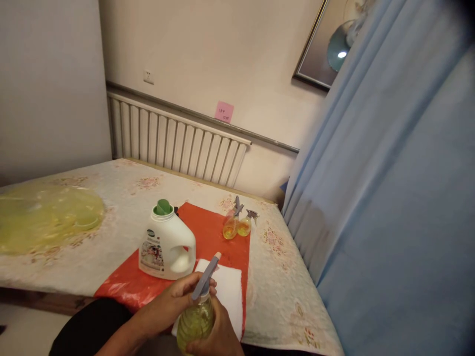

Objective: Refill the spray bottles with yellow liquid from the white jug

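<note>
A clear spray bottle [195, 324] with yellowish-green contents and a grey trigger head [206, 277] is held low in front of me, tilted slightly. My right hand [220, 331] wraps around the bottle's body. At the neck, my left hand [185, 291] grips the grey spray head, its fingers partly hidden behind it. Just beyond my hands stands a white detergent jug [168, 249] with a side handle and a green piece in its mouth. A white cloth or paper sheet [228, 291] lies under and beyond the bottle.
A red sheet [208, 222] lies on the floral-covered bed or table [274, 291]. Several small spray bottles [237, 225] stand at its far right corner. A yellow translucent plastic bag [48, 217] spreads at left. A blue curtain [393, 173] hangs at right; a radiator [178, 136] is behind.
</note>
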Motion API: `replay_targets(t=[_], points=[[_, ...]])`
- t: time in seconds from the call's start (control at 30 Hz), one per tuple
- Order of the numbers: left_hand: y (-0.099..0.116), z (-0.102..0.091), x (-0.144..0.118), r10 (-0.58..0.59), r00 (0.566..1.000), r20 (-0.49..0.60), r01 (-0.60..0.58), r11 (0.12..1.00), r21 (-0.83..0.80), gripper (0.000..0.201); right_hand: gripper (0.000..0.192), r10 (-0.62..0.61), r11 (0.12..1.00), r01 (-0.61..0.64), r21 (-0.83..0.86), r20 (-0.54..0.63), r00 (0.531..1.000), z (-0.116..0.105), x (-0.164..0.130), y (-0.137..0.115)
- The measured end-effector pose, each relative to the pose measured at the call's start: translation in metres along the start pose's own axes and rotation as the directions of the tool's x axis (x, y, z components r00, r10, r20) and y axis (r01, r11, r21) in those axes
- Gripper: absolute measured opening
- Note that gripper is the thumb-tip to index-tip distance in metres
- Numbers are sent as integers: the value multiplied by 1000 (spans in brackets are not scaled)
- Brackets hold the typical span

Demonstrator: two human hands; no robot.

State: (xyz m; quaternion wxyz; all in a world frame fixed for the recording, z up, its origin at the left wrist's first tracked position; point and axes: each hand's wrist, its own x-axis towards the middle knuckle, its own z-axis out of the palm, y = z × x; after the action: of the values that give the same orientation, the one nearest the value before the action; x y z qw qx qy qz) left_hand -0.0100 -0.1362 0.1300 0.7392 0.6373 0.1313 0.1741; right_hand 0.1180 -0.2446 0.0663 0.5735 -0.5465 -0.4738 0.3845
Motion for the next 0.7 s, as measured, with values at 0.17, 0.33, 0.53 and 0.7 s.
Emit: replay_targets(t=[0.17, 0.33, 0.53, 0.7], points=[[-6, 5, 1, -13, 997, -72, 6, 995, -98, 36, 79, -23, 999, 22, 30, 40, 999, 2, -5, -10], [-28, 9, 11, 151, 970, -191, -172, 980, -98, 38, 75, -8, 1000, 7, -22, -11, 1000, 5, -7, -14], [-27, 12, 8, 174, 960, -220, -200, 975, -101, 38, 69, 13, 998, -18, -66, -69, 998, 5, -5, -14], [-12, 7, -2, 60, 994, -87, -69, 992, -104, 39, 79, -10, 998, 7, -56, -52, 999, 4, -5, -17]])
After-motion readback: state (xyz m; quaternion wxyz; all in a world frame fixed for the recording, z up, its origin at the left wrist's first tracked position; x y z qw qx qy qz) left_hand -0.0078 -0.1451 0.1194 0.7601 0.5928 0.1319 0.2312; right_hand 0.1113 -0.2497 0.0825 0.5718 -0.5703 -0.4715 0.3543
